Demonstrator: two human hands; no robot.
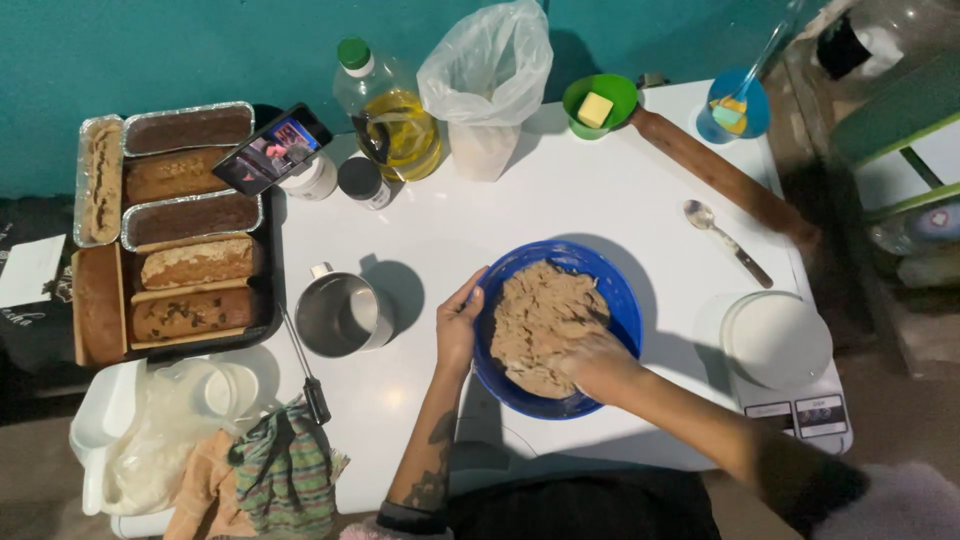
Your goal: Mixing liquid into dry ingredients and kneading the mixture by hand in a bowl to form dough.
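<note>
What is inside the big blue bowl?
The blue bowl holds a lumpy brown dough. The right hand presses into it while the left hand grips the rim. The bowl's bottom is hidden under the dough.

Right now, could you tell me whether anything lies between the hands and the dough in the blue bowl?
Nothing visible does. The right hand is pressed into the dough, and the left hand grips the blue bowl by its rim.

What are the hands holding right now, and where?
The left hand grips the round blue bowl by its left rim. The right hand presses into the brown dough, holding nothing.
</note>
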